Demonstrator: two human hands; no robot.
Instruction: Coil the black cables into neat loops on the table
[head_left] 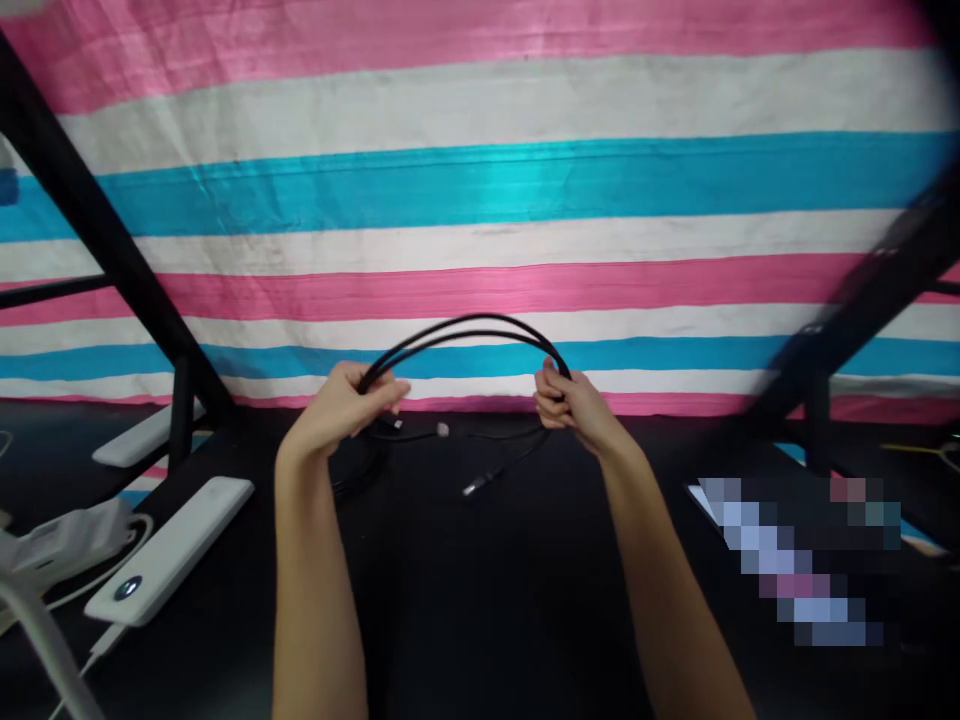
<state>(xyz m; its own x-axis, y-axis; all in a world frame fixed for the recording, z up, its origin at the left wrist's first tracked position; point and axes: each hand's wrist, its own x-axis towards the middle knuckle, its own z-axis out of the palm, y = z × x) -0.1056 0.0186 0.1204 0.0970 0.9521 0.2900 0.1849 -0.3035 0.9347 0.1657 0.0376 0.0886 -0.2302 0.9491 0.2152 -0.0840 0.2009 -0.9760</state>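
Note:
A black cable [465,328] arches in a double loop between my two hands above a black table [480,600]. My left hand [345,405] is closed round the loop's left side. My right hand [570,405] pinches its right side. Loose strands hang below the hands, and a silver plug end [476,487] dangles just over the table. A small pale bead or connector [442,430] shows on the strand between the hands.
White power banks [172,550] [142,435] and a white charger with cords [67,535] lie at the left. Black frame bars [97,230] [862,320] slant up on both sides. A striped pink, white and blue cloth [480,180] hangs behind. A blurred-out object [802,550] lies at the right.

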